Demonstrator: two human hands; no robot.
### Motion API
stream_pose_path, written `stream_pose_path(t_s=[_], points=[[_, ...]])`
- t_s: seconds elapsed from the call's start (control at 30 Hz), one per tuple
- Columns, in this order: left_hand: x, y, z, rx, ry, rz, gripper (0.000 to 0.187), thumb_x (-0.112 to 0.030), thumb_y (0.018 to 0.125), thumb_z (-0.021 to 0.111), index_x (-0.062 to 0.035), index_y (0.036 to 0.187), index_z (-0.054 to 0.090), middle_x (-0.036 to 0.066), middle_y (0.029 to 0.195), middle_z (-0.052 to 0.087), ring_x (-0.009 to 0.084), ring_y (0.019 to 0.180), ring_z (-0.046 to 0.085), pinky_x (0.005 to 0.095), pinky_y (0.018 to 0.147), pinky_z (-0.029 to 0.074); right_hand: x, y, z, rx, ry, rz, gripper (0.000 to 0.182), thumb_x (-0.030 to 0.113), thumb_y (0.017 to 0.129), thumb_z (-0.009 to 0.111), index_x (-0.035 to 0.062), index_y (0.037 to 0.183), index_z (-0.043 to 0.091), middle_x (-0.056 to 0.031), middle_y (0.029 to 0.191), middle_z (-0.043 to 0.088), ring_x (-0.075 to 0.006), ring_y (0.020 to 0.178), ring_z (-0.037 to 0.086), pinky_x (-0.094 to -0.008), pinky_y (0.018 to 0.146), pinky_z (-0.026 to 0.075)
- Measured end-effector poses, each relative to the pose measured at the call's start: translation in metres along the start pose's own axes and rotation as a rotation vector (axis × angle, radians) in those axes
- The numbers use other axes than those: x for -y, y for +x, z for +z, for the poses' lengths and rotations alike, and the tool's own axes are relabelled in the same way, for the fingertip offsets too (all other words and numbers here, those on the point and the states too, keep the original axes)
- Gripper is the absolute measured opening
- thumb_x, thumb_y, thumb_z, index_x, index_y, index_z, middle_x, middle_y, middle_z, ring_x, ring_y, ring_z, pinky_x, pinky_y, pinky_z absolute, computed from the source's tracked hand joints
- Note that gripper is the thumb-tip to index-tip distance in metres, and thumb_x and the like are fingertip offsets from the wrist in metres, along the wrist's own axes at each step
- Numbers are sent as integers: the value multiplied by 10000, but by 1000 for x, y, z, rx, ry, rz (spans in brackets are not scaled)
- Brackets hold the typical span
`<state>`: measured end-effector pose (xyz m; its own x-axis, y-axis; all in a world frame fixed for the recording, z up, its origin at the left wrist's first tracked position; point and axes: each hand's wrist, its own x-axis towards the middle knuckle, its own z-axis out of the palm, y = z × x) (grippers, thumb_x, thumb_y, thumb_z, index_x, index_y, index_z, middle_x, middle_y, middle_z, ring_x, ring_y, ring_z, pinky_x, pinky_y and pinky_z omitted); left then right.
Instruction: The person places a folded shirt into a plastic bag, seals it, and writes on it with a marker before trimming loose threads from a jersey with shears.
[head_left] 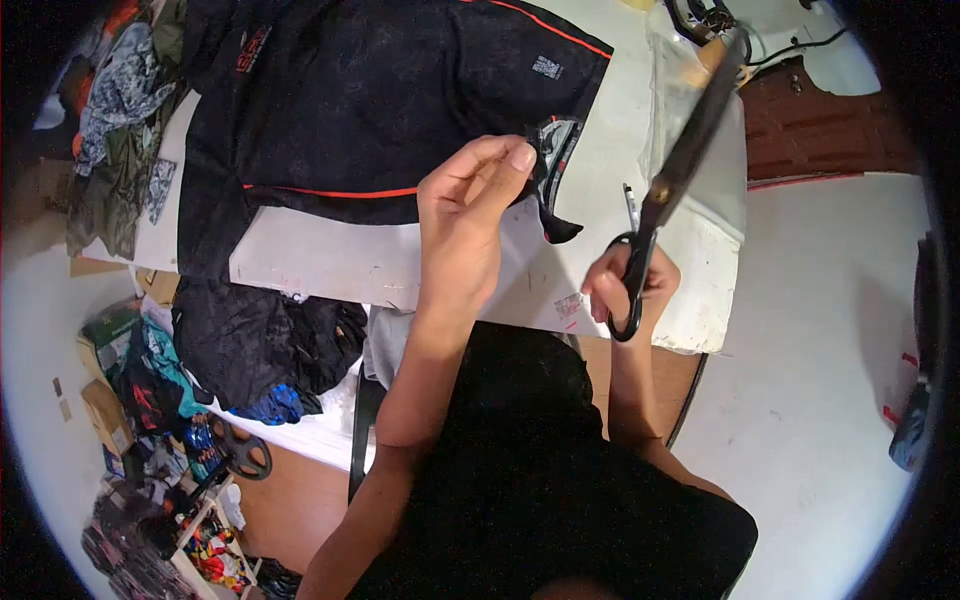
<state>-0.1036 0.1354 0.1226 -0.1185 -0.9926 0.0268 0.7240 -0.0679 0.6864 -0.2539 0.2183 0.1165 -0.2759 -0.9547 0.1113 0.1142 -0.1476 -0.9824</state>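
A black garment [370, 110] with red piping lies spread over the white table [330, 255]. My left hand [470, 200] pinches the edge of this garment near its right-hand corner, where a grey patterned lining shows and a black flap hangs down. In my right hand [650, 285] is a pair of large scissors [668, 185], fingers through the black handles. The long dark blades point up and to the right, raised above the table and apart from the garment. Whether the blades are fully closed is hard to make out.
A pen [631, 207] lies beyond my right hand. Camouflage cloth [125, 100] is heaped at the table's left end. Dark crumpled clothing [265, 335] sits below the table edge. Clear plastic sheeting [690, 130] and a cable [800, 45] are at the right.
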Motion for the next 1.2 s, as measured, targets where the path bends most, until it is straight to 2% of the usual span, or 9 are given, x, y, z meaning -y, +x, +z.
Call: stream_pose_path(t_s=[0.07, 0.1, 0.27, 0.33, 0.47, 0.8, 0.87, 1.2], points=[[-1, 2, 2, -26, -48, -7, 129, -67, 861, 641, 13, 962, 651, 17, 877, 640, 54, 800, 557, 203, 760, 417, -11, -8, -14, 52, -233, -100, 350, 134, 675, 814, 71, 638, 472, -31, 549, 549, -49, 438, 462, -193, 400, 318], [-2, 2, 2, -32, -49, -7, 129, -67, 861, 641, 13, 962, 651, 17, 877, 640, 54, 800, 557, 203, 760, 417, -17, -13, -17, 34, -348, -151, 395, 255, 671, 824, 53, 657, 484, 5, 543, 469, -57, 465, 404, -205, 435, 297], [-9, -1, 2, -9, -184, 61, 150, -77, 869, 633, 15, 986, 646, 31, 880, 646, 77, 794, 558, 228, 763, 417, -21, -31, -21, 56, -450, -128, 412, 265, 657, 837, 70, 626, 475, 20, 539, 463, -62, 479, 408, -213, 448, 306], [-11, -2, 2, -16, -183, 74, 153, -80, 869, 634, 17, 987, 645, 35, 880, 646, 78, 796, 556, 229, 762, 417, -18, -35, -21, 109, -690, -200, 415, 260, 653, 840, 72, 609, 472, 33, 527, 453, -58, 478, 419, -212, 438, 310], [-11, -1, 3, -57, -171, 98, 159, -84, 871, 633, 21, 989, 643, 44, 880, 648, 83, 799, 557, 232, 763, 419, -18, -41, -18, 149, -850, -331, 478, 274, 596, 878, 66, 597, 448, -5, 499, 434, -83, 435, 411, -222, 416, 317], [-11, -5, 4, -54, -127, 153, 176, -80, 869, 635, 33, 1003, 638, 43, 887, 650, 77, 811, 571, 222, 777, 432, -21, -44, -19, 121, -878, -418, 505, 293, 589, 885, 53, 628, 443, -10, 504, 433, -92, 413, 408, -219, 391, 321], [-11, -6, 1, 0, -49, 172, 185, -69, 914, 554, 34, 1058, 606, 65, 950, 640, 117, 896, 569, 277, 865, 416, -19, -44, -19, 119, -898, -419, 505, 296, 589, 885, 53, 632, 444, -10, 504, 432, -93, 413, 409, -219, 390, 321], [-9, -9, 5, 22, -27, 202, 189, -60, 914, 551, 47, 1061, 602, 89, 985, 638, 126, 925, 573, 273, 884, 416, -19, -42, -21, 93, -942, -458, 486, 329, 594, 876, 55, 635, 477, -7, 500, 400, -105, 412, 377, -223, 400, 304]])
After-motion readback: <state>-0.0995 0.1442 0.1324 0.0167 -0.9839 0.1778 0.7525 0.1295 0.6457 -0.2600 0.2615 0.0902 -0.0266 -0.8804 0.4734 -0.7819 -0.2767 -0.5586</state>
